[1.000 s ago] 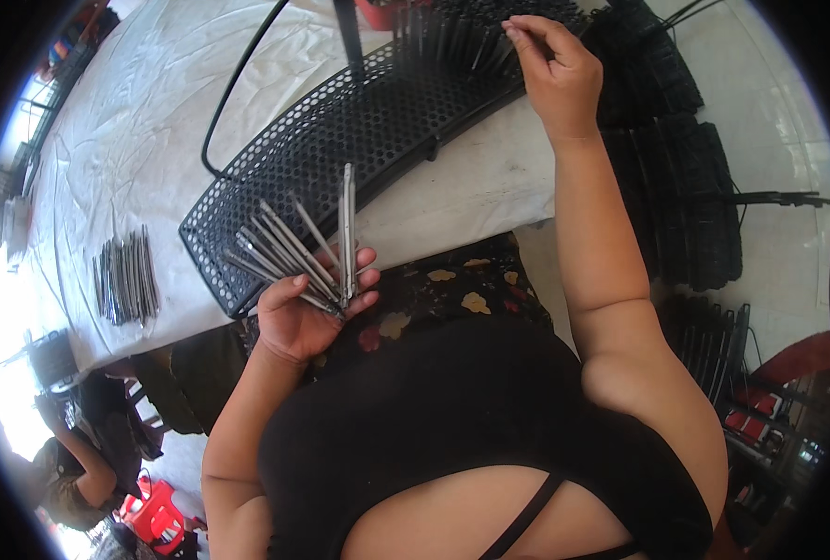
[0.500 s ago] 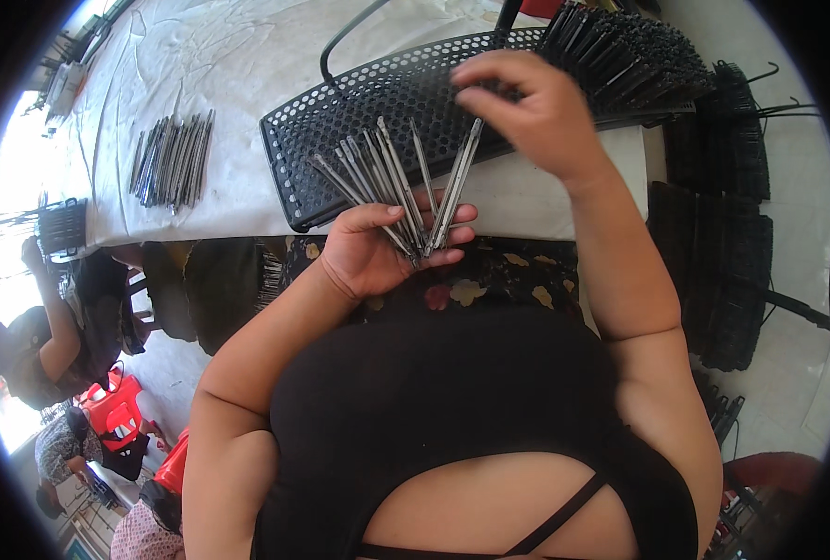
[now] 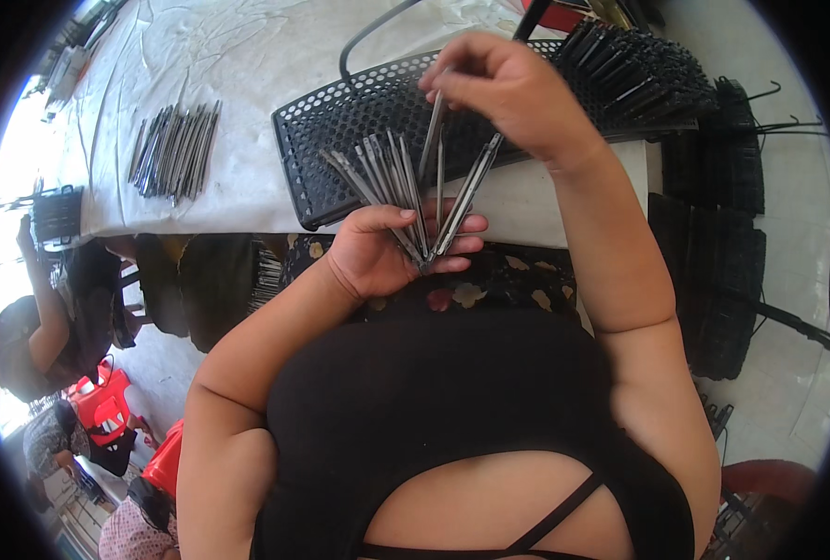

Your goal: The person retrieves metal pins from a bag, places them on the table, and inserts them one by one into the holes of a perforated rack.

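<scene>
My left hand (image 3: 370,250) holds a fan of slim silver-grey metal rods (image 3: 375,168), its thumb laid across them and its fingertips under their lower ends. Two or three of the rods lean apart to the right. Above them my right hand (image 3: 527,98) pinches the top of one slim metal rod (image 3: 432,135) between thumb and fingers. The lower end of that rod comes down close to the fan; whether it touches the others I cannot tell. Behind the rods lies a black perforated metal tray (image 3: 295,173) with a bent handle.
Another bundle of metal rods (image 3: 174,151) lies on the white-covered table (image 3: 238,56) at the left. A big heap of dark rods (image 3: 634,75) rests at the tray's right end. Black racks (image 3: 728,289) stand at the right. Other people and red chairs (image 3: 102,401) are at lower left.
My right hand has moved slightly left and closed on the top of one rod, which now stands apart from the fan. My left hand keeps its hold. The view has shifted a little.
</scene>
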{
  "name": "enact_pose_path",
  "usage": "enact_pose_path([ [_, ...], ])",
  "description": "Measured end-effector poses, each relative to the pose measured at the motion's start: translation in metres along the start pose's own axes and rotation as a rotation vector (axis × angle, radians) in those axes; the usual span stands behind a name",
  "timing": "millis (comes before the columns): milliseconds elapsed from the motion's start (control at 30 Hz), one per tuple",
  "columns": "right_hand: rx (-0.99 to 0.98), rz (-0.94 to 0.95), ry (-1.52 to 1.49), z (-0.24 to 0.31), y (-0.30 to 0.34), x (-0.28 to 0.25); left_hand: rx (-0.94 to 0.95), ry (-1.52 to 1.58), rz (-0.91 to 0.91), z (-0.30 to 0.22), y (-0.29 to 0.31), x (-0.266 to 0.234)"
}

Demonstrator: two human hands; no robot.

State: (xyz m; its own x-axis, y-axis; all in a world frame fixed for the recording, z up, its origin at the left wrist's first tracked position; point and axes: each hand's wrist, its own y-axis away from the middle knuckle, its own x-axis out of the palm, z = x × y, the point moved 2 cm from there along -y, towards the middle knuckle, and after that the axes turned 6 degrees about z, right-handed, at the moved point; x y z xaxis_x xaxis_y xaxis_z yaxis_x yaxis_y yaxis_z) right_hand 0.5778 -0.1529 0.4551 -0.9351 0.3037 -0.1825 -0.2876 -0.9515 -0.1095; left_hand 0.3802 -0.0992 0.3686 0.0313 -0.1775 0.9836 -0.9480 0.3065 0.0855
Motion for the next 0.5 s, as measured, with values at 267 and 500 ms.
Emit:
enact_pose_path([
  [267, -0.347, -0.857, 0.164, 0.010, 0.029, -0.107, -0.009, 0.003, -0.010, 0.000, 0.001, -0.002],
  [500, -0.601, -1.030, 0.669, 0.001, 0.038, -0.105, 0.009, -0.019, -0.020, 0.000, 0.001, -0.002],
])
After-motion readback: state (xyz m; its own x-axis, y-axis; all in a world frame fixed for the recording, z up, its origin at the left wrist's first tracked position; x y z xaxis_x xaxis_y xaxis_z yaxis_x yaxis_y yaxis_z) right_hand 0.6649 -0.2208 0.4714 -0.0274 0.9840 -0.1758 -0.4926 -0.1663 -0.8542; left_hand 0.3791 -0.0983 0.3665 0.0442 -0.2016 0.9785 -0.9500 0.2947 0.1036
